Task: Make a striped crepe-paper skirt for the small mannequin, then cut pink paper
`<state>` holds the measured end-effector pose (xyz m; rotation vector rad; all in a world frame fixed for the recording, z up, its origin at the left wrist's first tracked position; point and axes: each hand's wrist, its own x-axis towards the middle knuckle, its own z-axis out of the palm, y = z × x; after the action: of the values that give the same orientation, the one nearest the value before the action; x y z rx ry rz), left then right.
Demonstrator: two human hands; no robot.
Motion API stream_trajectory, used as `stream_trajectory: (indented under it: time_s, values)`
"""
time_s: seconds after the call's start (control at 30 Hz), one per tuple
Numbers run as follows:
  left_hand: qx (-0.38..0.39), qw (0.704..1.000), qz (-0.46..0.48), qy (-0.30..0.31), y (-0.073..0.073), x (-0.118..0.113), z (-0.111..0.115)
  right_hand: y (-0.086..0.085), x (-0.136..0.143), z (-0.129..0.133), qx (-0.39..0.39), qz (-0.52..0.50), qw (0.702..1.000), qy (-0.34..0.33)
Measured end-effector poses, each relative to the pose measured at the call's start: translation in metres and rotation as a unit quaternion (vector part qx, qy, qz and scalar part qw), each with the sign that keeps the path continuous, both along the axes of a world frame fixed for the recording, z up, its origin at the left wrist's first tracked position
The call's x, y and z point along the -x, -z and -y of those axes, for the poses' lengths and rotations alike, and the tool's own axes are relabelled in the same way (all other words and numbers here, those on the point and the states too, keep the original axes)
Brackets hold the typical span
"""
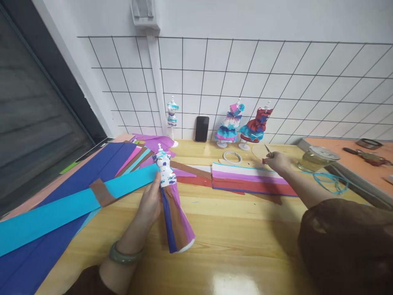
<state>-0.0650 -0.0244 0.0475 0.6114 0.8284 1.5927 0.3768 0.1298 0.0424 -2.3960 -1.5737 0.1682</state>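
Tilted mannequin (166, 172), striped skirt (177, 219)

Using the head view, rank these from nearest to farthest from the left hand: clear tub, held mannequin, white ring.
1. Held mannequin: touching the left hand, upright in its grip.
2. White ring: lying on the table, ahead and to the right.
3. Clear tub: far over on the right, beyond the ring.
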Motion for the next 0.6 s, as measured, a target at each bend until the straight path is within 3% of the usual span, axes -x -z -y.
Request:
stream_trajectory:
  time_s: [0.13,0.43,0.6]
  values:
    - [-0.011,1.0,-0.003,-0.012,-0.001,0.001,-0.001,-0.011,-0.006,-0.004,0.002,0.011,1.0,0.012]
    - [-0.003,1.0,0.013,-0.008,0.002,0.002,0.001,-0.01,-0.008,0.015,-0.043,0.032,0.998,-0.019]
    - [-0.015,1.0,0.024,-0.011,0.0,0.002,0.002,-0.016,0.029,0.036,-0.078,0.008,0.994,-0.074]
